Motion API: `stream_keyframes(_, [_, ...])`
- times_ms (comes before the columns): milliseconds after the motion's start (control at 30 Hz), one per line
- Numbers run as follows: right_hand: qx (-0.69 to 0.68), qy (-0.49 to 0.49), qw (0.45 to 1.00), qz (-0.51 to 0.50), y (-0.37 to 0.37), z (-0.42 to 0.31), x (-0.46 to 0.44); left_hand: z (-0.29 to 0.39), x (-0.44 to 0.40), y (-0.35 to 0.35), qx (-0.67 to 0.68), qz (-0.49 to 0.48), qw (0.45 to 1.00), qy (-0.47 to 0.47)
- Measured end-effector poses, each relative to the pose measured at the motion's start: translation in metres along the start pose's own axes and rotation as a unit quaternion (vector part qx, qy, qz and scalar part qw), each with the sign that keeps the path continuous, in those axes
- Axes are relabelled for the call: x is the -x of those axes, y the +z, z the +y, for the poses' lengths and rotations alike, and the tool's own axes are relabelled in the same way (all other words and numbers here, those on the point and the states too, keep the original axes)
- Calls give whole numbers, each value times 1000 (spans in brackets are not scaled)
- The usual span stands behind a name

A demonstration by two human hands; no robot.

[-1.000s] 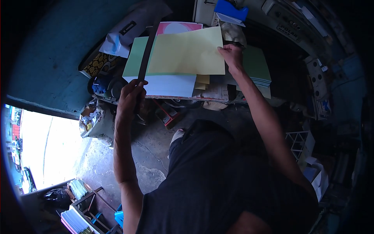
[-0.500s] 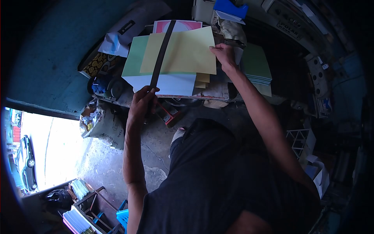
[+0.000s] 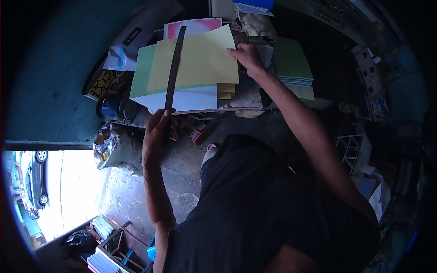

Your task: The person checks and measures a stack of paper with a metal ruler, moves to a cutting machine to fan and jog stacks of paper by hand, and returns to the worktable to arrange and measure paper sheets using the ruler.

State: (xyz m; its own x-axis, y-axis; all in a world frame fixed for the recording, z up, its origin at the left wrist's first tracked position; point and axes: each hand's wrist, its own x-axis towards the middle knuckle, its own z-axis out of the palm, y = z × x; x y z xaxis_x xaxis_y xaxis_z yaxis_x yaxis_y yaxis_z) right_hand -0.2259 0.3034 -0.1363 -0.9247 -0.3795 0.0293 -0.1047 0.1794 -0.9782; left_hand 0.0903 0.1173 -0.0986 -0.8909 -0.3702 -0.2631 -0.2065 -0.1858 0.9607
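Observation:
My left hand (image 3: 158, 132) is closed around the lower end of a long, flat, dark strip (image 3: 174, 68). The strip lies across a pale yellow sheet (image 3: 200, 59) and reaches nearly to its far edge. With thumb and fingers, my right hand (image 3: 247, 57) pinches the sheet's right edge, where the far right corner curves up. Beneath the yellow sheet are green paper (image 3: 142, 73) and white paper (image 3: 191, 97) on the worktable. Smaller yellow-brown pieces (image 3: 226, 87) stick out on the right. Whether the strip has a sharp edge, I cannot tell.
A stack of green paper (image 3: 293, 63) stands to the right. Behind the sheets lies a pink-bordered print (image 3: 193, 26). A filled sack (image 3: 120, 150) stands below the table's left end, near a red-framed object (image 3: 198, 133) on the floor. Bundled paper (image 3: 104, 261) sits at lower left.
The whole view has shifted, with the table scene moving left. My left hand and the dark strip have come slightly toward me. My right hand still pinches the yellow sheet.

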Motion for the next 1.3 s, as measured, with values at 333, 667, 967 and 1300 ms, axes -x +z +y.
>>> stream_keyframes(333, [-68, 41, 995, -64, 10, -8, 7, -11, -6, 1, 6, 29, 1000, -7])
stream_keyframes(667, [-135, 154, 977, -62, 16, -3, 3, -15, 0, -1, 47, 49, 998, -7])
stream_keyframes(967, [-106, 89, 989, -50, 8, 9, 1, -13, -1, -1, 36, 52, 998, -7])
stream_keyframes(1300, [-87, 32, 995, -37, 9, 13, -6, -10, -2, -1, 41, 43, 998, -10])
